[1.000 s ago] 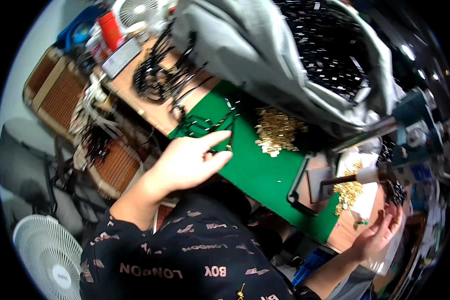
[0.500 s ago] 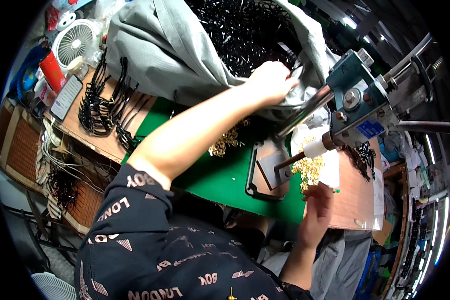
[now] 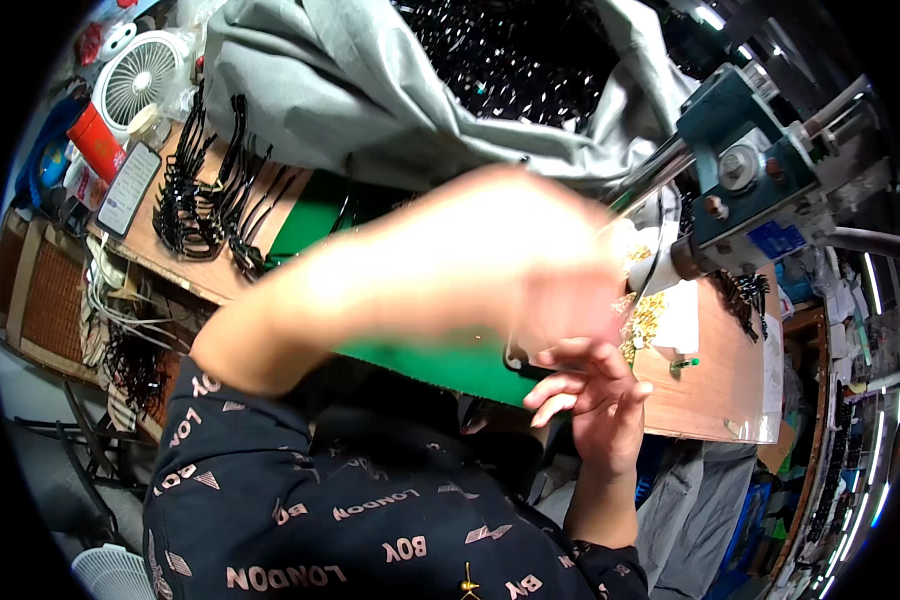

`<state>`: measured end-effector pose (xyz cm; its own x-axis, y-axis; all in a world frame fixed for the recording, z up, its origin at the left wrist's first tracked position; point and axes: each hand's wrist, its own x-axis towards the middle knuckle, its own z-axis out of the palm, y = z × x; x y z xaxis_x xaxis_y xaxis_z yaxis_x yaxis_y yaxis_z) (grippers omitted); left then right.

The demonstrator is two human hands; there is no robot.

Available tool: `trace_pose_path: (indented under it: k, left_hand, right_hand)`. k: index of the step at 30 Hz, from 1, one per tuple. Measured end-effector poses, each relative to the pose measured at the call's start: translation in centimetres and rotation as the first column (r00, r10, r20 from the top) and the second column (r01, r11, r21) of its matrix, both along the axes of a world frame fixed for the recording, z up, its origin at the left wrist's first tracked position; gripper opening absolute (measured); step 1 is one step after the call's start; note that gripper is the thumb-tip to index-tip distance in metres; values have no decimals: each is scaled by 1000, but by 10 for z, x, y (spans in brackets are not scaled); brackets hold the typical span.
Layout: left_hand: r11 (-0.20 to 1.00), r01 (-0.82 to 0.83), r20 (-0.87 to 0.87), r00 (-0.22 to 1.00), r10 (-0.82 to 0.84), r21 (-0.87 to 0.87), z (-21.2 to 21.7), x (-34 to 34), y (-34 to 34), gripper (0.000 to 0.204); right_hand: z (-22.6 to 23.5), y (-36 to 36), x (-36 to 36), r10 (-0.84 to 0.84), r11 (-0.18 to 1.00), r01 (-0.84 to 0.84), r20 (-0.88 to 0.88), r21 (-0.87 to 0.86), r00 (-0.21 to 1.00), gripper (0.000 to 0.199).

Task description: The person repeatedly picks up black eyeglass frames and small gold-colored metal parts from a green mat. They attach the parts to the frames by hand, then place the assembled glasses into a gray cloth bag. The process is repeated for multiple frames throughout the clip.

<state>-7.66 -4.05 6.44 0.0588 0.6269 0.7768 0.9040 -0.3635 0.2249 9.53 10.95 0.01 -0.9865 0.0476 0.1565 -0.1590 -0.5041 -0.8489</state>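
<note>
My left hand is smeared by motion in front of the bench press, so its fingers and anything in them cannot be made out. A thin dark curved strand shows just beyond it, beside the press. Below, my right hand is raised with the fingers spread and nothing visible in it. Small gold-coloured metal pieces lie heaped on white paper to the right of both hands. The teal bench press rises at the right; my left arm and hand hide most of its base.
A grey cloth sack full of glossy black pieces fills the back. Black strap-like bundles hang at the table's left, near a phone and a white fan. Green matting covers the middle of the table.
My left hand has come from the sack's opening down toward me, close to my right hand. The right hand has opened its fingers and shifted slightly left. The view has tilted a little.
</note>
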Motion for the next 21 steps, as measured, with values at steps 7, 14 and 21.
trace_pose_path:
  k: [7, 14, 21]
  left_hand:
    - [895, -436, 432, 791, 432, -96, -58, 78, -92, 48]
    - [887, 27, 887, 22, -461, 461, -90, 101, -139, 42]
    - [979, -185, 935, 353, -16, 86, -78, 95, -119, 39]
  right_hand:
    - [-22, -24, -2, 116, 973, -161, 253, 164, 961, 29]
    - [-39, -28, -63, 340, 927, -374, 344, 36, 875, 30]
    - [-34, -48, -90, 196, 916, -324, 437, 239, 878, 31]
